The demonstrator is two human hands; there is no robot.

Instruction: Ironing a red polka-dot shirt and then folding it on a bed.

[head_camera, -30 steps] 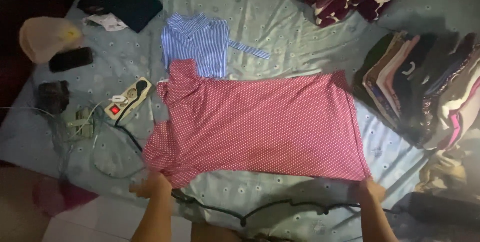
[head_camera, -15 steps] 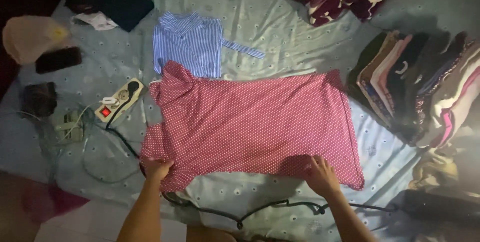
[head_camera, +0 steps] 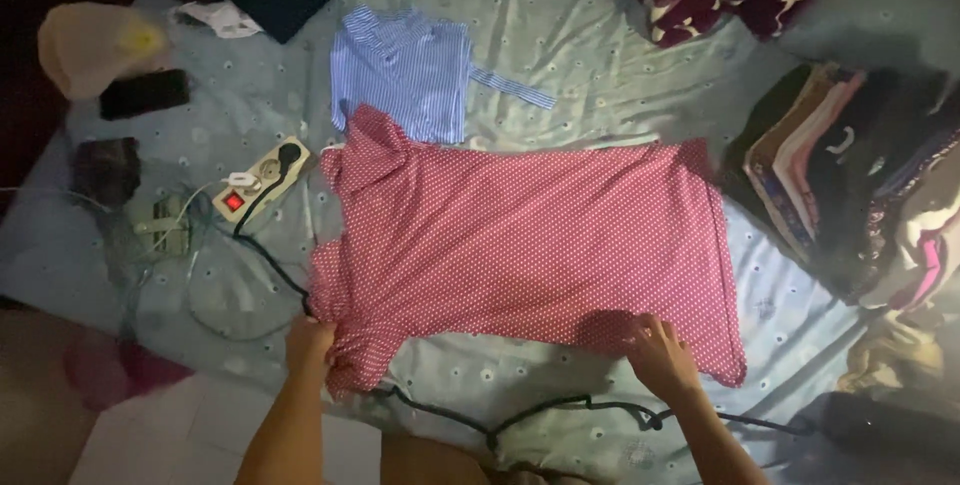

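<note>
While the red dotted shirt (head_camera: 530, 245) lay spread flat on the bed (head_camera: 600, 75), the left hand (head_camera: 308, 343) gripped its near sleeve edge and the right hand (head_camera: 658, 355) pinched its lower hem. Adjacent items: folded blue striped shirt (head_camera: 405, 70) just beyond the collar; white power strip (head_camera: 258, 180) to the left; stacked folded clothes (head_camera: 850, 175) to the right; black cable (head_camera: 540, 410) along the near edge.

There is only one view, from the camera on my head, looking steeply down over the near edge of the bed (head_camera: 600, 75), so my forearms enter from the bottom of the frame. It sits near enough that the red dotted shirt (head_camera: 530, 245) fills the middle. It is still wide enough to take in the stack of folded clothes (head_camera: 840, 165) on the right, the power strip (head_camera: 255, 180) on the left and a strip of floor (head_camera: 150, 435) at the bottom left.
</note>
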